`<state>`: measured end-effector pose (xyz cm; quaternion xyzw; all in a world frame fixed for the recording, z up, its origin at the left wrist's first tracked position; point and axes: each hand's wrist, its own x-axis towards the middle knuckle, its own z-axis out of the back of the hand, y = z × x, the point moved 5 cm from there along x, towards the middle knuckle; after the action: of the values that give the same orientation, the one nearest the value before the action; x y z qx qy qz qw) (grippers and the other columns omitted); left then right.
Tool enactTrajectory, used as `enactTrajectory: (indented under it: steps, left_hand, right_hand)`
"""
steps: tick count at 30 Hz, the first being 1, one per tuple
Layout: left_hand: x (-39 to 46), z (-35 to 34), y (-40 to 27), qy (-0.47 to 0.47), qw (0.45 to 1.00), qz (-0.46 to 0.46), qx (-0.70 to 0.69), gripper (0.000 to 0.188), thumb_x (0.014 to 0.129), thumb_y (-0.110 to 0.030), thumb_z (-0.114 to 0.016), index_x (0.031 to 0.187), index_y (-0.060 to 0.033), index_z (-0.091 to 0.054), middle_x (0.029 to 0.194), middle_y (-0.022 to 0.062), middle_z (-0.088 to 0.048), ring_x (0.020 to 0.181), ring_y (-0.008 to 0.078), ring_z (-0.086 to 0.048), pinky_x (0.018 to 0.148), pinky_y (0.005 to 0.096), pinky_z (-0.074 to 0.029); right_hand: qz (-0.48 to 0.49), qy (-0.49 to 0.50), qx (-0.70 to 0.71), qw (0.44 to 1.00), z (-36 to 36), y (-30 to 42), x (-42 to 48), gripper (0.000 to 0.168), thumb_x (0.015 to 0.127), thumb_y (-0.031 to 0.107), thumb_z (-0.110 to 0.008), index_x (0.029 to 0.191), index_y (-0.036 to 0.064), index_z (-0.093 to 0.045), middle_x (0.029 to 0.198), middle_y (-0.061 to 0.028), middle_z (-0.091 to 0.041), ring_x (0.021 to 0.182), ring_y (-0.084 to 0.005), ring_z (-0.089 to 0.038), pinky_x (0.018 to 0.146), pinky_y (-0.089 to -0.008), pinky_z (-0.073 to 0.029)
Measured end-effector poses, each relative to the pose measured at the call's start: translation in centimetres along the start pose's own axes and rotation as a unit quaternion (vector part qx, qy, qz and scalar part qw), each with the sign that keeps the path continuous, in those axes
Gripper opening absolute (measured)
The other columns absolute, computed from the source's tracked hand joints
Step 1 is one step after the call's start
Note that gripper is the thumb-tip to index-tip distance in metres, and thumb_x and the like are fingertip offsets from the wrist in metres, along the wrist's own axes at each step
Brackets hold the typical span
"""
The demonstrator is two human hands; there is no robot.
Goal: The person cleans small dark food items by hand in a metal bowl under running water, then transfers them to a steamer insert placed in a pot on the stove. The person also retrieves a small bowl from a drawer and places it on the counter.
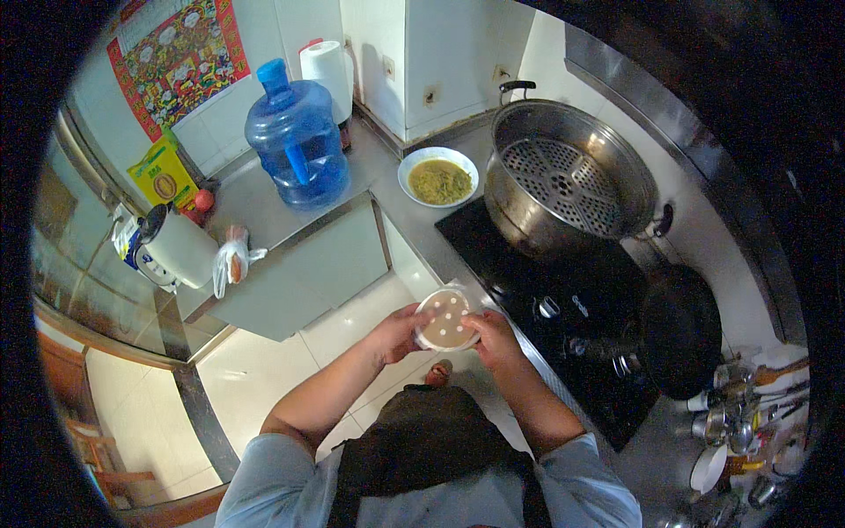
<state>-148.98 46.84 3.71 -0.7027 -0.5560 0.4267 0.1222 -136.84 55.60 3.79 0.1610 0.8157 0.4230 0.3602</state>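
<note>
In front of my body I hold a round tan lid or dish [447, 330] with white dots and a pale rim. My left hand [397, 336] grips its left edge, thumb on the dotted face. On the opposite edge, my right hand [494, 335] has its thumb on the same face. The piece is slightly blurred, so I cannot tell whether it is a lid or a dish. It is in the air above the tiled floor, close to the counter edge. The underside and most of my fingers are hidden.
A large steamer pot [571, 178] stands on the black gas hob [528, 277], near a dark wok [683, 330]. Behind are a bowl of greenish food [438, 177] and a blue water jug [297, 145]. A white kettle [178, 247] and plastic bag [232, 261] sit left; utensils [739, 422] crowd the right.
</note>
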Motion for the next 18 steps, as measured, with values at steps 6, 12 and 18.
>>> enactTrajectory:
  steps: [6,12,18]
  left_hand:
    - [9.5,8.3,-8.9,-0.202,0.976,-0.024,0.073,0.037,0.078,-0.037,-0.053,0.103,-0.0103,-0.045,0.092,0.0025,-0.051,0.072,0.0153,-0.052,0.060,0.0279,-0.042]
    - [18.0,14.9,-16.6,-0.282,0.955,-0.021,0.092,0.029,0.080,-0.029,-0.050,0.097,-0.0062,-0.046,0.086,0.0057,-0.051,0.064,0.0172,-0.056,0.050,0.0294,-0.044]
    - [23.9,16.1,-19.4,-0.253,0.951,0.041,0.172,0.019,0.077,-0.021,-0.052,0.084,-0.0041,-0.052,0.071,0.0085,-0.054,0.062,0.0205,-0.057,0.045,0.0297,-0.044]
  right_hand:
    - [0.032,-0.057,0.065,0.996,3.0,0.5,7.2,0.026,0.071,0.008,-0.055,0.095,-0.002,-0.052,0.088,-0.0109,-0.057,0.079,-0.0213,-0.057,0.069,-0.0316,-0.047]
    - [0.010,-0.140,0.112,0.984,1.7,2.0,8.8,0.024,0.071,0.003,-0.054,0.095,-0.002,-0.052,0.089,-0.0105,-0.057,0.078,-0.0208,-0.057,0.070,-0.0322,-0.048]
    - [0.042,-0.202,0.112,0.972,1.1,3.5,8.5,0.023,0.071,0.003,-0.054,0.094,0.000,-0.052,0.084,-0.0078,-0.058,0.075,-0.0170,-0.057,0.064,-0.0281,-0.048]
